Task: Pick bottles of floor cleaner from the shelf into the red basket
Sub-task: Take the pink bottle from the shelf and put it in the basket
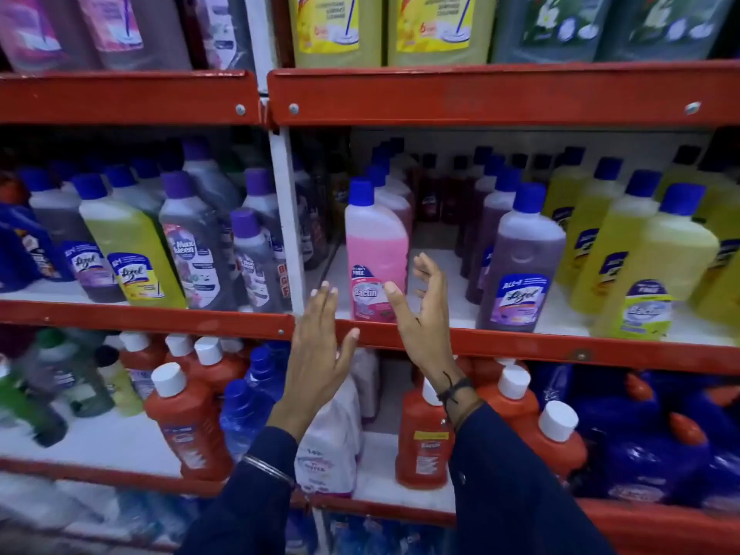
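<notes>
A pink bottle of floor cleaner [375, 250] with a blue cap stands upright at the front of the middle shelf [520, 342]. My left hand [320, 346] is raised flat just left of and below it, fingers apart, holding nothing. My right hand [420, 310] is spread open at the bottle's right side, thumb in front of the label; I cannot tell whether it touches the bottle. The red basket is out of view.
A purple bottle [520, 266] and yellow bottles [656, 270] stand to the right on the same shelf. A white upright post [288, 218] divides the bays. Orange bottles [188, 422] and blue bottles [640, 446] fill the shelf below.
</notes>
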A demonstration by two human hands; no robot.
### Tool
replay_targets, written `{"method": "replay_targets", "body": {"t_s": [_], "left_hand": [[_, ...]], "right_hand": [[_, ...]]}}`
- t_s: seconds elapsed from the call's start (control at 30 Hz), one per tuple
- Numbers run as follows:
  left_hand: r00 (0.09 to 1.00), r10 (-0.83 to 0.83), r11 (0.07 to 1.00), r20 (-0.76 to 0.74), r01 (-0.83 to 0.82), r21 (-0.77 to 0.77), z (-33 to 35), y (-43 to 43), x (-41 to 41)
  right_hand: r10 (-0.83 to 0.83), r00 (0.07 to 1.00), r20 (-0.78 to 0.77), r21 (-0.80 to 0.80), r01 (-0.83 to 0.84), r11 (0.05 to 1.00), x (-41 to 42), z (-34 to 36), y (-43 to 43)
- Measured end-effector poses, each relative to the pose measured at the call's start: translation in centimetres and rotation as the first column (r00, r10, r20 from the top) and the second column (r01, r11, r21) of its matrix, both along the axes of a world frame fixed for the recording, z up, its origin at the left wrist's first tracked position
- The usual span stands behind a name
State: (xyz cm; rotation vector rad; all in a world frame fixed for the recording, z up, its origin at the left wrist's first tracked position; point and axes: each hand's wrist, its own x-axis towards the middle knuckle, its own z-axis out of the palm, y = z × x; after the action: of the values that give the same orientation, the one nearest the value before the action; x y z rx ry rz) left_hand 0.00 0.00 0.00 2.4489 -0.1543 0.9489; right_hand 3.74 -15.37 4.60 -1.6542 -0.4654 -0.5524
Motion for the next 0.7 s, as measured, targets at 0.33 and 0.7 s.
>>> {"method": "replay_targets", "body": {"t_s": [0.33,0.7], "left_hand": [[0.985,0.052,0.977,-0.167,-0.015,0.213,-2.5,1.0,1.9],[0.98,0.082,0.977,-0.184,-0.043,0.21,-1.8,-1.2,2.2]], "right_hand": [[0.14,0.956,-0.256,0.077,-0.125,0.989,4.4,0.6,1.6],[-0.352,0.936,-0.001,0.171,0.347,0.922,-0.7,5.1,1.5]]}}
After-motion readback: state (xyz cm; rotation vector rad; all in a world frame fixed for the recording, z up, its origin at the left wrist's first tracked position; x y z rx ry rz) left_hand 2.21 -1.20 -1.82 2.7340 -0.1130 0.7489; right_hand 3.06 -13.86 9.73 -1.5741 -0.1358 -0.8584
